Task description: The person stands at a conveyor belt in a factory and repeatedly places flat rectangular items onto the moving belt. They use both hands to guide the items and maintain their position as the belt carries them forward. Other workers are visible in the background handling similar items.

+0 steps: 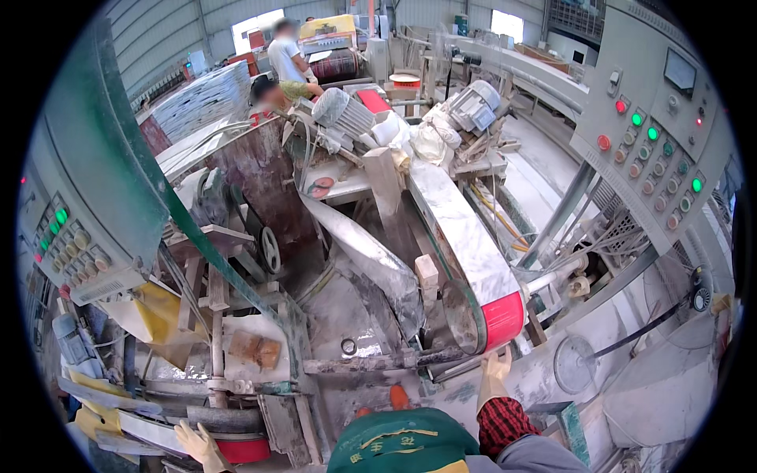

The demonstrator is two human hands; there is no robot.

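Note:
My right hand (494,378), in a pale glove below a red checked sleeve, reaches up to the rounded near end of a belt conveyor. Its fingers are stretched out at the lower edge of the red band (503,317); whether they touch it I cannot tell. White belt (465,229) runs from there away toward the back. At the lower left, my left hand (202,446), gloved alike, has its fingers spread and holds nothing visible. It is beside a second belt (150,430), white with a red section (243,450) at its end.
Control panels with lit buttons stand at the right (654,134) and left (67,236). Electric motors (475,105) sit farther back. A dusty metal bar (378,361) crosses ahead of my green apron (402,441). Two other people (284,59) are at the back left.

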